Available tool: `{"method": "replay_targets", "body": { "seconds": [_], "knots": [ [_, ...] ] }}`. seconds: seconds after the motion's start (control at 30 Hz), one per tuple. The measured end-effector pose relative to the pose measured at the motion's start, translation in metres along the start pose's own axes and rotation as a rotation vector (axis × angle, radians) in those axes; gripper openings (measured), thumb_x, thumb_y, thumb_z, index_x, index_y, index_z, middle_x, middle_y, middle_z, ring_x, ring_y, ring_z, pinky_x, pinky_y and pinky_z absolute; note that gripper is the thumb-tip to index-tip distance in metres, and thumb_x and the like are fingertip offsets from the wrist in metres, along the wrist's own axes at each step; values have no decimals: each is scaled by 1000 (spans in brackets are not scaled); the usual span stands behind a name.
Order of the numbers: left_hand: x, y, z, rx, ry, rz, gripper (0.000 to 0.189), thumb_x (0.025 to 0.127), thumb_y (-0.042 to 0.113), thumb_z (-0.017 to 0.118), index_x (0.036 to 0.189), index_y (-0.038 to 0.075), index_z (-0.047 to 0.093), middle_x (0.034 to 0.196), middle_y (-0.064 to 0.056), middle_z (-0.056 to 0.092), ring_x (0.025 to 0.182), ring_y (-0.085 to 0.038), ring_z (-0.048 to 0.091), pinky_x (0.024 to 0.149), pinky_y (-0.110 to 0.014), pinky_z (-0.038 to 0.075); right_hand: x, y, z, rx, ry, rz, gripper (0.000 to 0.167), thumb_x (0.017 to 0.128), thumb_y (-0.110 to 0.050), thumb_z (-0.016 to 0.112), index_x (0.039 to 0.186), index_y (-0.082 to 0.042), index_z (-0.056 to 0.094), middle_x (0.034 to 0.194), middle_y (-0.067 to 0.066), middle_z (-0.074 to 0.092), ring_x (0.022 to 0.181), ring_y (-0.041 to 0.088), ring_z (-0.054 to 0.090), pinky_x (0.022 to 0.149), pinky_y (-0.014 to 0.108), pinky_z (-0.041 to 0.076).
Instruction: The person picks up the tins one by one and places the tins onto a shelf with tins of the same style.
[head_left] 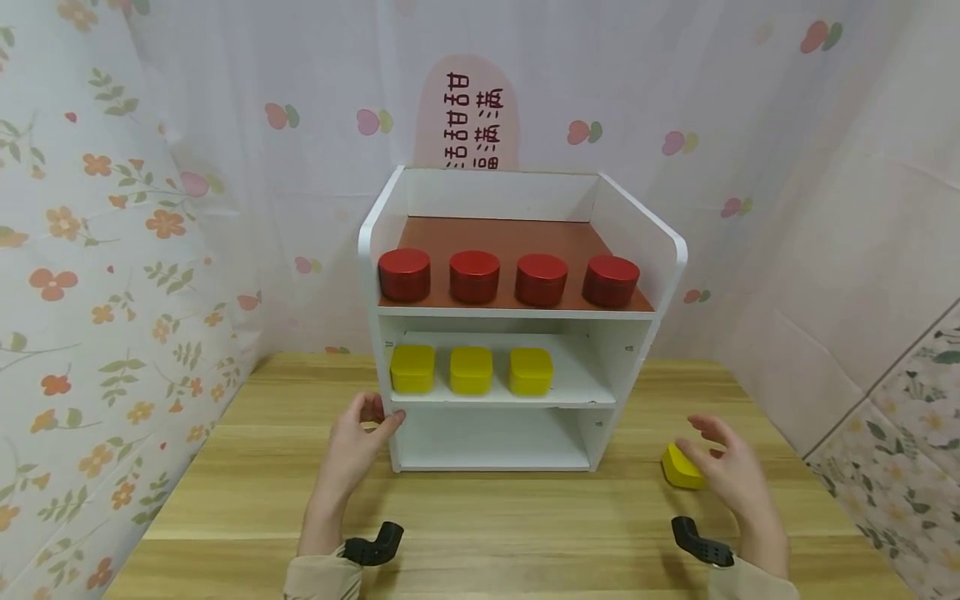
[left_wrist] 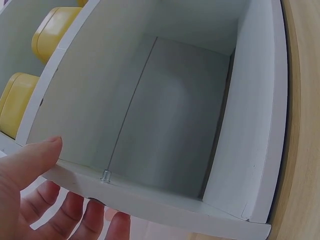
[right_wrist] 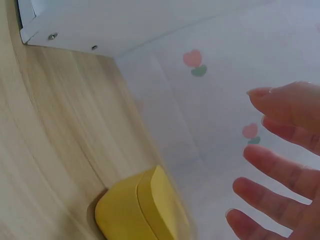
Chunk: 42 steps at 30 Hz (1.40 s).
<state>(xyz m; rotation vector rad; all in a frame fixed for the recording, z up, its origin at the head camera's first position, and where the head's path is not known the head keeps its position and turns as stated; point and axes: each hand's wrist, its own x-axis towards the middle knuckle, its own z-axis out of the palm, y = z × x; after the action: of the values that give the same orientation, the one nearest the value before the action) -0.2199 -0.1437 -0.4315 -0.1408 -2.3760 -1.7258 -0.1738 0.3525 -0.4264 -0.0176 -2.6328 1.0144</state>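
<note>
A white shelf unit point(head_left: 491, 437) stands on the table. My left hand point(head_left: 357, 442) holds its left side panel, thumb at the front edge and fingers along the outer face; the left wrist view shows the thumb point(left_wrist: 37, 159) at the lower compartment's opening. My right hand point(head_left: 731, 475) is over a yellow box point(head_left: 681, 468) with rounded corners, at the right of the table. In the right wrist view its fingers point(right_wrist: 272, 200) are spread and apart from that box. More yellow boxes point(head_left: 471, 371), three in all, stand in a row on the middle shelf.
Several round red tins point(head_left: 474, 277) line the front of the brown top shelf point(head_left: 498, 233). Behind the unit hangs a patterned curtain point(head_left: 300, 208), with more floral cloth on both sides. The wooden table point(head_left: 495, 533) extends in front.
</note>
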Motion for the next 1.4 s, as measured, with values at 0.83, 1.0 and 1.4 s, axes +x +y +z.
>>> {"method": "replay_targets", "body": {
  "seconds": [0.83,1.0,1.4],
  "knots": [
    [1,0,0,4,-1,-15,28,89,15,73,104,5,52,97,-10,54,93,-23,52,80,-34,47,0,39,7,5,-210,101,74,89,-29,73,143,3,35,140,39,33,120,57,38,89,68,37],
    [1,0,0,6,-2,-16,28,89,14,73,104,4,52,97,-11,54,93,-23,52,80,-33,47,-1,44,9,16,-249,140,79,88,-30,74,145,4,30,140,40,31,121,58,35,90,68,36],
    [1,-1,1,6,-3,-3,28,89,15,74,103,4,52,96,-10,54,93,-23,52,79,-33,47,-3,53,13,36,-275,188,84,89,-27,74,147,8,23,143,39,28,115,48,48,86,45,46]
  ]
}}
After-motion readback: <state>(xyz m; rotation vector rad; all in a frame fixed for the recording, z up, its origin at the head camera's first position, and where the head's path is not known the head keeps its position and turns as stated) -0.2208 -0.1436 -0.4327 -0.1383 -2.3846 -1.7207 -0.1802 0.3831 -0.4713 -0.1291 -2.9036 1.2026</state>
